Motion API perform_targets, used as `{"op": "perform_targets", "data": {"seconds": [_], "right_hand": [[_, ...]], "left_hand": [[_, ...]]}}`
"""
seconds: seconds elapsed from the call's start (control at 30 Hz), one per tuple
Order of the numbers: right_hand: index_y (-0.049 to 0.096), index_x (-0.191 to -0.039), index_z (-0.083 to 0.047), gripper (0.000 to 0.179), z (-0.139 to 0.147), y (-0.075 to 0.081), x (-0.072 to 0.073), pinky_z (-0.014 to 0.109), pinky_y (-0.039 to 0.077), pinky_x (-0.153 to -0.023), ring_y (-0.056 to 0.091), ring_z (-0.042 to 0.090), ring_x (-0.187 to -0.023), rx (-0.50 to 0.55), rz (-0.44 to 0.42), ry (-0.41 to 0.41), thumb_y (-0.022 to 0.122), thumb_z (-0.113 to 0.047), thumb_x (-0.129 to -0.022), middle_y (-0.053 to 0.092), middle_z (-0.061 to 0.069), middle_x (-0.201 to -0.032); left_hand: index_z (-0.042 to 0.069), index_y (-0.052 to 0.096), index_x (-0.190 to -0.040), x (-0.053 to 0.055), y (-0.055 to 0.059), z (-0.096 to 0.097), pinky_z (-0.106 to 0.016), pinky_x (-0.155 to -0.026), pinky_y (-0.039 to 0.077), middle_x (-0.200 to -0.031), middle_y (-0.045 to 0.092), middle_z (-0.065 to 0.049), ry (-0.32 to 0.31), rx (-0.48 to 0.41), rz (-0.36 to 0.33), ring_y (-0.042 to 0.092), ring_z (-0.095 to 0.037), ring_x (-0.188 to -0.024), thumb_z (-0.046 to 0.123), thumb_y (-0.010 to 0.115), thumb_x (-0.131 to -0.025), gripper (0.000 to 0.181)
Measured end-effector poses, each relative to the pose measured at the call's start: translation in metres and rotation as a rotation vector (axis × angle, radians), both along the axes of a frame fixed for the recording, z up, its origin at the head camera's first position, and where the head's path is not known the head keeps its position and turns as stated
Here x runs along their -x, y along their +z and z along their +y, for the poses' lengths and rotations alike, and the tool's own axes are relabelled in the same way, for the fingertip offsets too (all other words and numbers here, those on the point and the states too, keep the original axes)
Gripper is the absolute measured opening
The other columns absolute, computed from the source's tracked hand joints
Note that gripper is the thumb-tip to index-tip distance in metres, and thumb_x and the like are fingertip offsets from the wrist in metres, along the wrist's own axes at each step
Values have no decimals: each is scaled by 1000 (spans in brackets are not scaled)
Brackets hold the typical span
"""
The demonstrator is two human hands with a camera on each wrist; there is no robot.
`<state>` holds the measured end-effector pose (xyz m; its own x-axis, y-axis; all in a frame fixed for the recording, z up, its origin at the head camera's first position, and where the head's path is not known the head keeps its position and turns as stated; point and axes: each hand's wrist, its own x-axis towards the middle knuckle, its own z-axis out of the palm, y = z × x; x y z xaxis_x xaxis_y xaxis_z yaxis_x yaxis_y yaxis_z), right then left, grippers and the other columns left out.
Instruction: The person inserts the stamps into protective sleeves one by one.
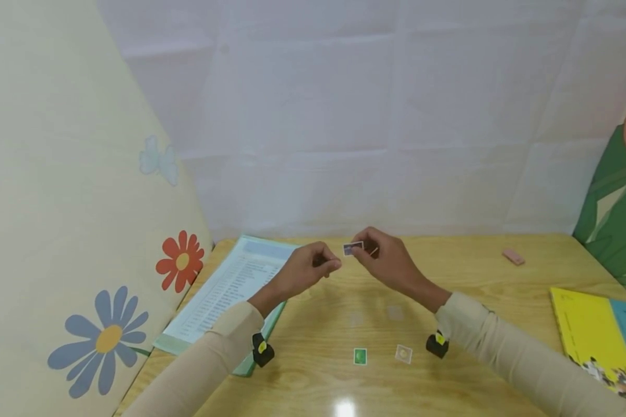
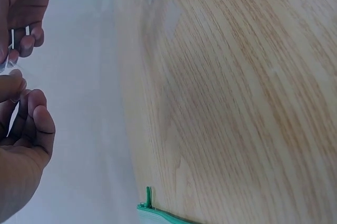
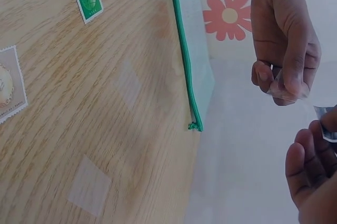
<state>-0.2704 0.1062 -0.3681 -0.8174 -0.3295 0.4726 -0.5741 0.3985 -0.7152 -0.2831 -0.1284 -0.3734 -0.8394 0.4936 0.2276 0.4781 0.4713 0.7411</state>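
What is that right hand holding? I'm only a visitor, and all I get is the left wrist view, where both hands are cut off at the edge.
Observer: In the head view, the right hand pinches a small, dark, white-bordered paper stamp.

Operator: Funny! Is anything lying nearer the person?

Observer: Yes, a green, white-bordered rectangular paper stamp lies beside a beige, white-bordered paper stamp on the pale wooden table.

Operator: And what's over at that table's right side?

Observer: A yellow-covered rectangular book with a blue panel; it runs out of the head picture.
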Motion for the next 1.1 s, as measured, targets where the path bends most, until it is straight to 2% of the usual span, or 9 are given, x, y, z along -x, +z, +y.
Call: {"op": "perform_targets", "data": {"seconds": [0.17, 0.63, 0.8, 1.1], "right_hand": [[63, -109, -18, 9, 0, 0, 0, 34, 53, -61, 62, 13, -71, -5, 31, -7, 64, -24, -102, 66, -5, -89], [64, -107, -17, 7, -1, 1, 2, 32, 50, -57, 59, 11, -67, -35, 104, -4, 65, -18, -100, 64, -6, -86], [65, -107, -16, 8, -1, 3, 3, 31, 51, -58, 59, 10, -68, -49, 109, -9, 66, -17, -100, 64, -6, -87], [65, -109, -15, 9, -1, 3, 4, 32, 51, -59, 60, 9, -69, -46, 100, -18, 65, -19, -100, 64, -6, -86]], "left_hand": [[18, 63, -99, -1, 1, 0, -40, -65, 53, -88, 65, 0, 16, -24, -2, 62, -19, -76, 36, 63, -100, 18], [17, 64, -100, 0, -2, 0, -37, -64, 53, -91, 66, 0, 41, -58, 18, 63, -20, -76, 34, 64, -100, 17], [18, 64, -98, -1, -1, 1, -36, -62, 51, -91, 66, -2, 58, -51, 38, 61, -22, -74, 33, 65, -100, 16], [17, 64, -98, -4, 0, 4, -34, -64, 51, -91, 64, 3, 54, -52, 75, 63, -19, -77, 29, 65, -100, 13]]}}
